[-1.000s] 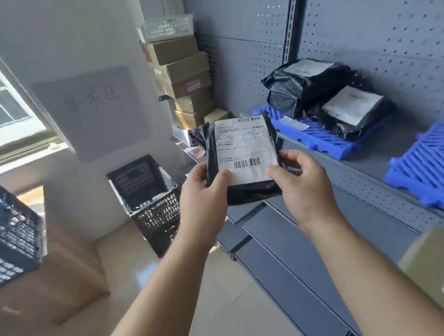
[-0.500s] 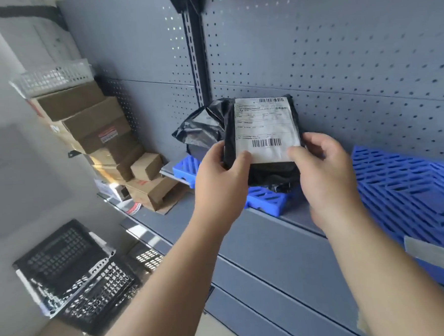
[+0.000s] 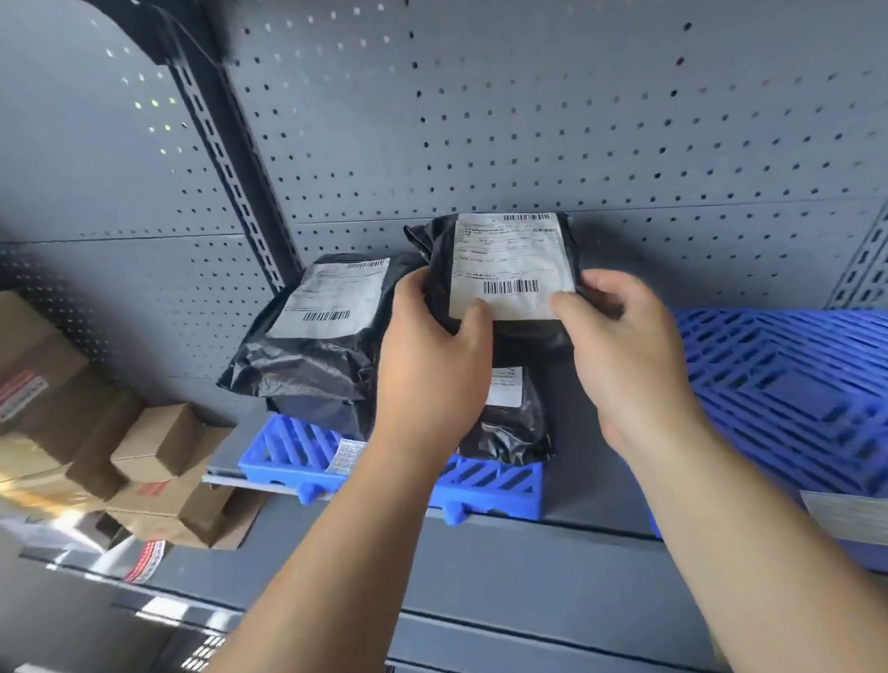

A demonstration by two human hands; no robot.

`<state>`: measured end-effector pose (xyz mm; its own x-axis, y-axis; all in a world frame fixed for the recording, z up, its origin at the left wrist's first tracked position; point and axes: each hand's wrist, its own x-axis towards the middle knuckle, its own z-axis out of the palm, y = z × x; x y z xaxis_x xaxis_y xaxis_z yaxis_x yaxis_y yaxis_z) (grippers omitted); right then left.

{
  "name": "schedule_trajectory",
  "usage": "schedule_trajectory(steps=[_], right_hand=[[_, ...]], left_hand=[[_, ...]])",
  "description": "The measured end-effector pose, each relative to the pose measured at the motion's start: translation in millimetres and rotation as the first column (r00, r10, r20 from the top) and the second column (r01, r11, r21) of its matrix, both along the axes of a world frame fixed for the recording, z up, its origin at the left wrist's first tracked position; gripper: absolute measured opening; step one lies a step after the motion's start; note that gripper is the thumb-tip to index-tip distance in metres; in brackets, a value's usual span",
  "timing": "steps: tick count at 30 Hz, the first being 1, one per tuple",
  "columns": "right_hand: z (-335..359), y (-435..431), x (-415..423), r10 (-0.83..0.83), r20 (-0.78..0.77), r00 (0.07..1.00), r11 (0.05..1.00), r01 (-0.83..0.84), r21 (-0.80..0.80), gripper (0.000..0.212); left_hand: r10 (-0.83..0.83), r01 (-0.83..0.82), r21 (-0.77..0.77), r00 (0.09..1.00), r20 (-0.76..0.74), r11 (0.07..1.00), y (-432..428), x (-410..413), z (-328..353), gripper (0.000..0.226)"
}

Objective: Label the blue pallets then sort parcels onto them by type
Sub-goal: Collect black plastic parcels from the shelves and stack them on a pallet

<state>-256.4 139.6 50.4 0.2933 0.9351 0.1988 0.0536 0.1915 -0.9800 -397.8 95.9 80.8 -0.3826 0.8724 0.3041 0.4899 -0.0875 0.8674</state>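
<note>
**Shelf stock: parcel in hand**

I log the left hand and right hand gripping one black parcel by its lower corners, above the left pallet. That pallet holds a large bag and a small bag. The right pallet has a paper sheet at its front edge
</note>
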Motion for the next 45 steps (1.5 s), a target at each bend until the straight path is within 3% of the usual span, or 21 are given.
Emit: schedule_trajectory(steps=[2, 4, 19, 24, 30, 38, 45], right_hand=[[-4, 3, -5, -0.009, 0.025, 1.000, 1.000, 0.009, -0.019, 0.029], [-9, 2, -9, -0.003, 0.097, 0.995, 0.998, 0.010, -0.068, 0.040], [0, -12, -6, -0.022, 0.217, 0.976, 0.997, 0.036, -0.061, 0.033], [7, -29, -7, -0.113, 0.313, 0.943, 0.990, 0.132, -0.042, 0.040], [10, -60, 0, -0.291, 0.444, 0.847, 0.951, 0.307, 0.038, 0.038], [5, -128, 42, -0.490, 0.630, 0.602, 0.829, 0.546, 0.123, 0.044], [8, -192, 106, -0.553, 0.697, 0.456, 0.723, 0.678, 0.131, 0.049]], left_hand=[[-0.022, 0.020, -0.026, 0.996, -0.090, 0.999, 3, -6, 1, 0.058], [-0.039, 0.039, -0.002, 0.979, -0.198, 0.999, 3, -9, 1, 0.066], [-0.219, 0.241, 0.045, 0.933, -0.287, 0.969, 1, -2, 6, 0.055], [-0.286, 0.317, 0.056, 0.908, -0.307, 0.947, -3, -3, 7, 0.052], [-0.398, 0.436, 0.047, 0.856, -0.332, 0.899, -11, -3, 6, 0.048], [-0.582, 0.632, 0.007, 0.718, -0.382, 0.775, -30, 42, -5, 0.047], [-0.658, 0.732, -0.020, 0.599, -0.456, 0.681, -61, 117, -9, 0.050]])
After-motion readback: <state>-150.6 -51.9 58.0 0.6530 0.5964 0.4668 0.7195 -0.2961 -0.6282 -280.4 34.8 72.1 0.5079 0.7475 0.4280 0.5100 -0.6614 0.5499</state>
